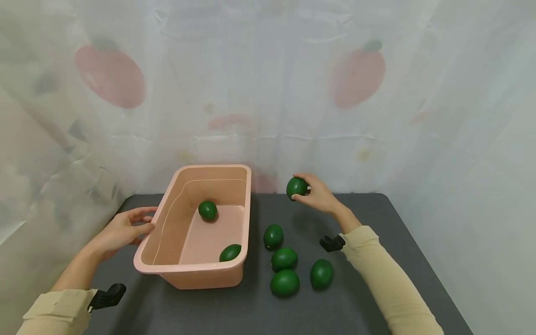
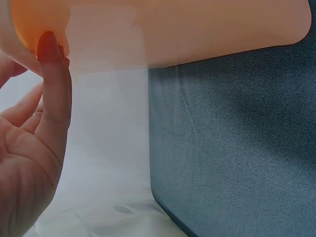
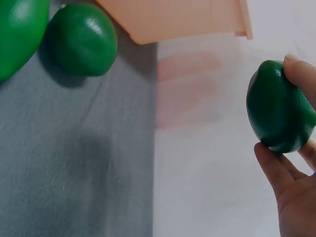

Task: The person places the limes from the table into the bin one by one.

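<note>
Right hand (image 1: 320, 195), frame centre: fingertips pinch green fruit (image 1: 296, 187) aloft, right of pink tub (image 1: 247, 209). Left hand (image 1: 121, 230), fingers straight, touches the tub's left rim. Risk: light pinch lets the smooth fruit slip short.

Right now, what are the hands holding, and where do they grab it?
The right hand pinches a green lime by its sides. The left hand only touches the pink tub's rim.

Soft, even light from above. Faint shadows lie on the worktop (image 1: 360, 298) under the right grip (image 1: 320, 195). Head view is sharp, bowed at its edges. Wrist views blur up close; the tub (image 2: 163, 29) glows overexposed beside the left grip (image 2: 29, 148).
</note>
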